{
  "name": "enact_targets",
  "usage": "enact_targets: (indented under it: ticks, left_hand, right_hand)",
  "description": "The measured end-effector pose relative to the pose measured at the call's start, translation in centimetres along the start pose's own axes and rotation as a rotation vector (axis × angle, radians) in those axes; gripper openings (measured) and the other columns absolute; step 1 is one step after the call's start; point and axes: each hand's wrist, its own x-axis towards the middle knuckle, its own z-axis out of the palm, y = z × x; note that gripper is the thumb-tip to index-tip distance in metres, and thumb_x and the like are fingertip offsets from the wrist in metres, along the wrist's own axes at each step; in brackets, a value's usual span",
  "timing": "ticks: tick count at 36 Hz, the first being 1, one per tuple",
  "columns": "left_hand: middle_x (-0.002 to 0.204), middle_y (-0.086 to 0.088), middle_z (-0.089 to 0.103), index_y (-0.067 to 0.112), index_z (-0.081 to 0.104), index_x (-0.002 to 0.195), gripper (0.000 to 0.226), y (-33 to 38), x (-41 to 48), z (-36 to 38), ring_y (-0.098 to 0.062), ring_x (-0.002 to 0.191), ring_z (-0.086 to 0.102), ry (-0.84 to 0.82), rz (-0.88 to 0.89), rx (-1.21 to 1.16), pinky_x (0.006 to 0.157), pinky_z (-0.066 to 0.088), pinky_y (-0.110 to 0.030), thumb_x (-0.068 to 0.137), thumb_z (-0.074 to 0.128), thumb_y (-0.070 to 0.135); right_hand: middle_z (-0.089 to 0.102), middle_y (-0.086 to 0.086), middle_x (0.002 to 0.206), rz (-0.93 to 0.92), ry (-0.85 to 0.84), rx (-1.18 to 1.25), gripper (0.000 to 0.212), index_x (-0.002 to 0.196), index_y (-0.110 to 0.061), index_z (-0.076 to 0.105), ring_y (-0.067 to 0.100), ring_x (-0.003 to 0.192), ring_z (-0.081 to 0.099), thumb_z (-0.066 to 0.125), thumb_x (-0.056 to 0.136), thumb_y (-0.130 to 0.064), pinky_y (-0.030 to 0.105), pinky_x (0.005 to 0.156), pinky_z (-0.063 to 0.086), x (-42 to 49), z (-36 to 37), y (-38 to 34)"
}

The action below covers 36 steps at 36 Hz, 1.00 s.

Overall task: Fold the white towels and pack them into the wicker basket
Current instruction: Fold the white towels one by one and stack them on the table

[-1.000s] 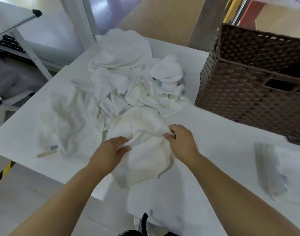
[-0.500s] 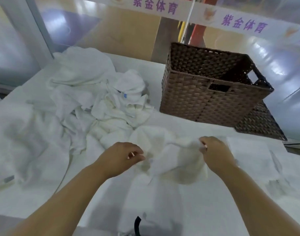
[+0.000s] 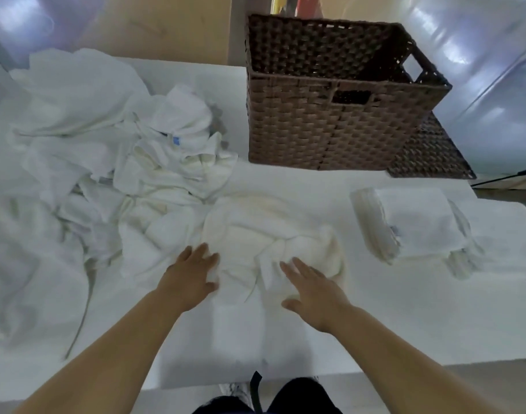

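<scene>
A crumpled cream-white towel (image 3: 255, 231) lies on the white table in front of me. My left hand (image 3: 190, 276) rests flat on the towel's left edge, fingers spread. My right hand (image 3: 312, 291) lies flat on its right part, fingers apart, gripping nothing. The brown wicker basket (image 3: 324, 127) stands behind the towel, its inside dark and seemingly empty. A heap of unfolded white towels (image 3: 106, 150) covers the table's left half. A stack of folded white towels (image 3: 405, 222) sits to the right.
The basket's woven lid (image 3: 431, 156) lies flat at its right side. The white table (image 3: 405, 318) ends just before my legs and drops off at the right past the folded stack. Glossy floor lies beyond the far edge.
Both hands let go of the pinched towel edges and now lie flat with open fingers on it. The towel went down onto the table. My view swung right, bringing basket and folded stack in.
</scene>
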Motion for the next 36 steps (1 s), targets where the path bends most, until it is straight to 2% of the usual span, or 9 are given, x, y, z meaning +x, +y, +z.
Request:
enact_targets:
  ticks: [8, 12, 15, 17, 21, 24, 28, 31, 36]
  left_hand:
    - [0.141, 0.006, 0.039, 0.041, 0.035, 0.141, 0.055, 0.3, -2.1, -1.0, -0.020, 0.121, 0.049, -0.013, -0.020, 0.045, 0.098, 0.039, -0.032, 0.090, 0.041, 0.061]
    - [0.139, 0.010, 0.044, 0.039, 0.039, 0.139, 0.054, 0.3, -2.9, -0.9, -0.013, 0.123, 0.048, -0.023, 0.001, -0.139, 0.100, 0.038, -0.029, 0.089, 0.049, 0.056]
    - [0.141, 0.005, 0.036, 0.033, 0.036, 0.141, 0.056, 0.3, -2.9, -1.0, -0.016, 0.120, 0.049, 0.042, -0.001, -0.164, 0.098, 0.039, -0.029, 0.090, 0.056, 0.042]
    - [0.139, 0.001, 0.030, 0.031, 0.035, 0.142, 0.061, 0.2, -2.6, -1.1, -0.021, 0.118, 0.049, 0.094, -0.028, -0.151, 0.096, 0.041, -0.030, 0.087, 0.060, 0.036]
    - [0.141, -0.004, 0.020, 0.031, 0.030, 0.144, 0.074, -0.1, -2.2, -1.0, -0.028, 0.125, 0.035, 0.165, -0.087, -0.144, 0.102, 0.041, -0.037, 0.081, 0.068, 0.033]
    - [0.146, -0.009, 0.019, 0.031, 0.023, 0.147, 0.075, -0.6, -2.0, -1.0, -0.034, 0.130, 0.023, 0.226, -0.133, -0.162, 0.108, 0.033, -0.043, 0.085, 0.065, 0.034]
    - [0.149, -0.010, 0.030, 0.023, 0.016, 0.150, 0.069, -1.8, -1.6, -0.5, -0.031, 0.135, 0.028, 0.235, -0.138, -0.317, 0.111, 0.025, -0.040, 0.092, 0.055, 0.026]
    - [0.149, -0.009, 0.035, 0.018, 0.021, 0.148, 0.056, -2.1, -1.9, -0.5, -0.026, 0.136, 0.035, 0.192, -0.148, -0.487, 0.109, 0.028, -0.035, 0.097, 0.046, 0.018]
    - [0.154, -0.004, 0.025, 0.014, 0.027, 0.147, 0.049, -2.9, -2.5, 0.3, -0.018, 0.139, 0.030, 0.137, -0.099, -0.440, 0.110, 0.021, -0.023, 0.100, 0.040, 0.020]
  right_hand:
    - [-0.017, -0.011, 0.158, 0.133, -0.053, -0.121, 0.068, 0.152, -0.025, -0.008, 0.022, 0.146, -0.015, 0.031, 0.100, -0.047, 0.051, 0.118, 0.007, 2.7, 1.4, 3.1]
    - [-0.011, -0.008, 0.159, 0.228, -0.026, -0.139, 0.065, 0.152, -0.021, 0.000, 0.029, 0.147, -0.009, 0.036, 0.098, -0.018, 0.051, 0.115, 0.016, 4.2, -0.9, 3.4]
    - [0.019, 0.002, 0.151, 0.184, 0.115, -0.100, 0.054, 0.143, -0.014, 0.026, 0.029, 0.143, 0.014, 0.040, 0.091, -0.009, 0.044, 0.108, 0.031, 4.1, -2.0, 1.9]
    - [0.027, 0.003, 0.146, 0.088, 0.207, -0.047, 0.055, 0.140, -0.017, 0.031, 0.027, 0.139, 0.023, 0.044, 0.087, -0.009, 0.040, 0.104, 0.034, 3.5, -2.1, 0.5]
    - [0.011, -0.001, 0.158, -0.098, 0.200, 0.006, 0.066, 0.151, -0.022, 0.012, 0.023, 0.143, 0.015, 0.044, 0.094, -0.022, 0.040, 0.111, 0.024, 3.4, -1.2, -2.4]
    - [0.016, -0.003, 0.157, -0.153, 0.218, -0.052, 0.065, 0.152, -0.025, 0.008, 0.025, 0.137, 0.026, 0.042, 0.098, -0.038, 0.042, 0.107, 0.029, 4.4, -0.2, -4.1]
    - [0.025, 0.003, 0.148, -0.139, 0.182, -0.061, 0.056, 0.144, -0.032, 0.030, 0.029, 0.126, 0.037, 0.049, 0.094, -0.045, 0.042, 0.099, 0.037, 5.8, 1.0, -5.6]
    - [0.034, 0.008, 0.139, -0.165, 0.213, -0.060, 0.033, 0.129, -0.019, 0.050, 0.029, 0.114, 0.049, 0.045, 0.099, -0.031, 0.038, 0.091, 0.040, 6.2, 1.6, -5.7]
    - [0.048, 0.006, 0.120, -0.179, 0.298, 0.023, 0.022, 0.112, -0.009, 0.058, 0.026, 0.101, 0.055, 0.044, 0.099, -0.020, 0.032, 0.074, 0.040, 6.3, 1.6, -4.5]
